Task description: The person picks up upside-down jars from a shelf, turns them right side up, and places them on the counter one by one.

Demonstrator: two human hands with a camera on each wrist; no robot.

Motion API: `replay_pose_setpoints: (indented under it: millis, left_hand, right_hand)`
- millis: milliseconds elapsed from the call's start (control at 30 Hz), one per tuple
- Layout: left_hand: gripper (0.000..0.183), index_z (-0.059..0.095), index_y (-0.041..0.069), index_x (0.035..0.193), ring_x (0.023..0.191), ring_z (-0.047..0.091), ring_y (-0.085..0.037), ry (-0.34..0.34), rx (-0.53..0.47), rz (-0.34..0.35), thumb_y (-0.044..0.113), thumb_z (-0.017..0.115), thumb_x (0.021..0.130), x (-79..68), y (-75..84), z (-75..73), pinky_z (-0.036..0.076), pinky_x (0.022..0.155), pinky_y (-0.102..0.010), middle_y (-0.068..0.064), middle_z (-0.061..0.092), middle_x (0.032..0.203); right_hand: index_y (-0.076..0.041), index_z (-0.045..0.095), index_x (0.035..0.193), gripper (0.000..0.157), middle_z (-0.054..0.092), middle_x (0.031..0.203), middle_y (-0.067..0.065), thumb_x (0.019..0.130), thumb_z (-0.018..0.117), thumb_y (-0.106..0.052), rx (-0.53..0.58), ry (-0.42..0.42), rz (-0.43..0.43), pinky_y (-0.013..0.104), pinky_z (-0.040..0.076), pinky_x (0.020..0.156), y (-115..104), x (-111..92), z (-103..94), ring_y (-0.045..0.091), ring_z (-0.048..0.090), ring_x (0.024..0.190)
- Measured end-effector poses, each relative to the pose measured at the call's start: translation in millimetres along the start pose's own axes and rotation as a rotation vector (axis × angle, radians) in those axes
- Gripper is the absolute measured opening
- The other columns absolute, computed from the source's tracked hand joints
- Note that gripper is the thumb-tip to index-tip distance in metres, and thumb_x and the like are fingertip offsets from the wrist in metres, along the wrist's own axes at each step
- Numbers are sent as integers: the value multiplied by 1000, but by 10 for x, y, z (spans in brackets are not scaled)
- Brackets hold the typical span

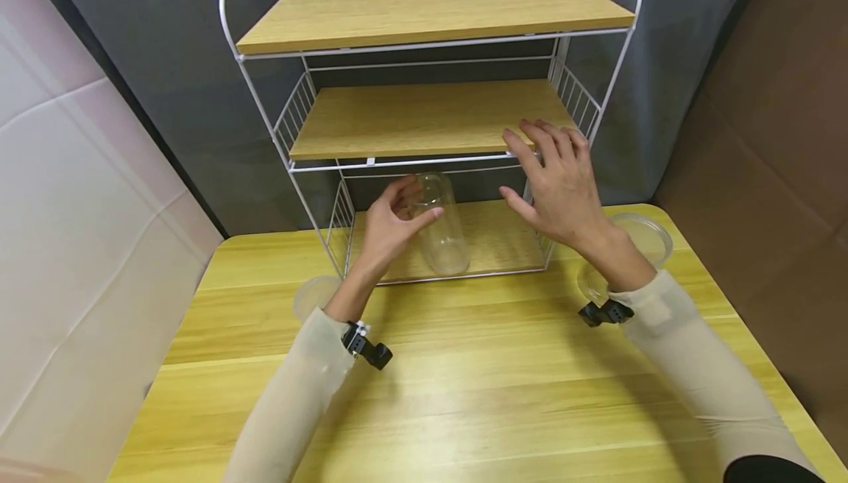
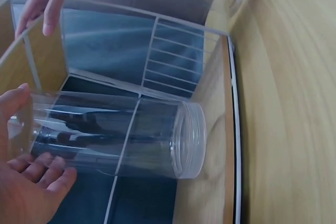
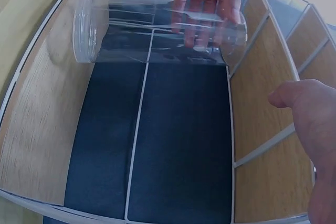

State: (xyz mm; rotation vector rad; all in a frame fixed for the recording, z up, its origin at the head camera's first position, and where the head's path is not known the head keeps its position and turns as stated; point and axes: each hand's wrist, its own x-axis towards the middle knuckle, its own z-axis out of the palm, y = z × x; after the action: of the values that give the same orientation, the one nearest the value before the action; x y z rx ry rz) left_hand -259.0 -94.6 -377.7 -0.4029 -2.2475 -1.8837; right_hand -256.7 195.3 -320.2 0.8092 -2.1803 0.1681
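Note:
My left hand (image 1: 387,229) grips the upper end of a clear cylindrical jar (image 1: 445,240), thumb on one side and fingers on the other. The jar stands nearly upright over the front of the bottom shelf (image 1: 506,236), its ridged, ring-like end (image 2: 191,140) down and close to the board. My right hand (image 1: 556,181) is raised at the right front of the middle shelf (image 1: 424,118), holding nothing. Its fingers are spread and overlap the shelf's front edge; the thumb (image 3: 294,95) points inward below them.
The white wire rack (image 1: 311,207) has three wooden boards, the top shelf (image 1: 430,12) highest. Another clear container (image 1: 645,236) stands on the table right of the rack, partly behind my right wrist. A clear round piece (image 1: 311,297) lies by my left wrist.

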Motion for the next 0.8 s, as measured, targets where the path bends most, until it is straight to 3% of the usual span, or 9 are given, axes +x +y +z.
replay_pose_setpoints:
  millis: [233,367,567,700,800]
  left_hand:
    - [73,53,2,150,122,67,-25,23,-71,-11,11,88,86,-176,87,-41,53,106,-38,-15,68,137]
    - [71,52,4,151,124,65,-23,31,-103,-16,14,86,89,-277,128,-66,48,113,-41,-11,68,140]
    - [71,51,8,153,132,61,-21,44,-75,-45,23,84,91,-411,192,-97,41,120,-33,-9,65,141]
    - [70,50,7,154,133,59,-22,49,-79,-48,24,81,93,-479,221,-101,37,122,-29,-11,64,141]
    - [68,49,5,154,132,60,-22,54,-120,-37,19,78,94,-518,233,-96,38,122,-32,-13,64,140]
  right_hand:
    - [-5,47,156,73,46,157,25,96,73,-37,64,20,-8,66,26,118,-35,-63,-66,47,40,143]
    - [-2,50,154,68,45,157,27,97,72,-31,121,59,-37,62,26,123,-75,-156,-96,47,40,145]
    - [3,58,145,59,52,152,27,94,71,-23,258,113,-87,58,35,121,-200,-376,-57,47,47,141]
    - [2,58,146,62,55,149,24,94,73,-27,375,42,-65,57,43,115,-293,-548,5,44,53,136]
    - [2,54,150,69,55,150,22,92,77,-27,491,-54,12,57,45,113,-348,-673,61,41,53,137]
